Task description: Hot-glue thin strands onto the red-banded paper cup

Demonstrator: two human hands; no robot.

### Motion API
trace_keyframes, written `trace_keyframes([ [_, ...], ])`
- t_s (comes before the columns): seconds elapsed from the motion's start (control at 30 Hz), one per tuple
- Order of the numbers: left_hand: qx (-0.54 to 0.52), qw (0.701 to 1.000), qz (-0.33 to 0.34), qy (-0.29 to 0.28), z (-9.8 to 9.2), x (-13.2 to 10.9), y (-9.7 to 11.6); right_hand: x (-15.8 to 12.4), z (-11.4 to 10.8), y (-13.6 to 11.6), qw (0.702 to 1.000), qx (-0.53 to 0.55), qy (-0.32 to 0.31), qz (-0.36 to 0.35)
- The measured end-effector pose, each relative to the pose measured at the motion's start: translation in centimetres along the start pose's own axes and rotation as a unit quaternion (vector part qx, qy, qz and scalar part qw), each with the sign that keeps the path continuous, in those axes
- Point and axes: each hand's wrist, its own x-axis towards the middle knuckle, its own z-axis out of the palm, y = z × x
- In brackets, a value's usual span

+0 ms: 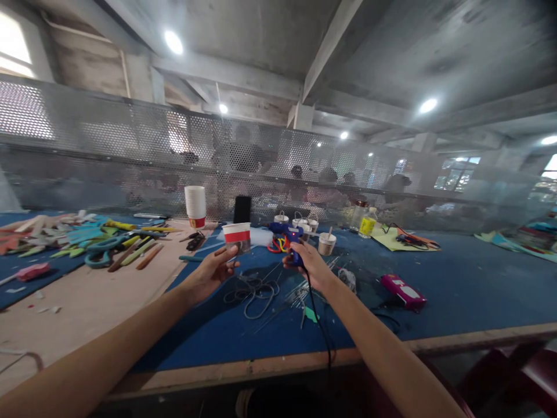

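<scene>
My left hand (215, 270) grips a paper cup (237, 233) near its lower part, with fingers closed on its side. The cup is white with a red band and a dark lower section, and it is held upright above the blue mat. Wrapped round the handle of a blue hot glue gun (292, 232) is my right hand (311, 264). The gun's nozzle points left toward the cup, apart from it, and a black cord (319, 325) hangs down from the handle. Behind the gun are yellow and red loops (281, 245), partly hidden.
A stack of paper cups (195, 204) and a dark phone (242, 209) stand at the back. Small cups (326, 244), a yellow-labelled bottle (368, 223) and a magenta box (403, 291) are to the right. Scissors (102, 251) and coloured cut pieces lie left. Thin wires (261, 296) lie below my hands.
</scene>
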Motion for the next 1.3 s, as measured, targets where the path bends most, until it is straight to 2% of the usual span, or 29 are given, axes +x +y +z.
trace_keyframes([
  [0.1,-0.011,0.999,-0.006,0.032,-0.2,0.1,-0.1,-1.0,1.0,-0.4,0.999,-0.014,-0.046,-0.01],
  [0.17,-0.013,0.999,-0.01,0.029,-0.3,0.1,-0.2,-1.4,1.4,-0.6,0.996,-0.062,-0.059,-0.04],
  [0.33,-0.004,1.0,-0.004,0.012,-0.1,0.1,-0.2,-2.0,2.0,-1.0,0.98,-0.159,-0.036,-0.117],
  [0.43,0.008,1.0,-0.001,0.019,0.5,-0.3,0.0,-2.1,2.0,-0.8,0.973,-0.194,-0.021,-0.126],
  [0.6,0.029,0.999,-0.003,0.013,1.0,-0.8,0.2,-1.9,2.0,0.5,0.963,-0.212,-0.032,-0.162],
  [0.7,0.033,0.999,0.007,0.003,0.7,-0.7,0.1,-1.6,1.8,1.5,0.939,-0.255,-0.031,-0.228],
  [0.8,0.033,0.999,0.013,-0.004,0.4,-0.4,-0.2,-1.3,1.4,2.3,0.897,-0.328,-0.031,-0.293],
  [0.9,0.035,0.999,0.019,-0.003,0.3,-0.3,-0.3,-1.1,1.0,2.7,0.862,-0.386,-0.021,-0.328],
  [1.0,0.038,0.999,0.021,-0.001,0.2,-0.2,-0.4,-1.0,0.9,2.6,0.839,-0.421,-0.013,-0.343],
  [1.3,0.045,0.999,0.024,-0.004,0.3,-0.1,-0.5,-1.3,1.1,2.2,0.801,-0.485,-0.006,-0.35],
])
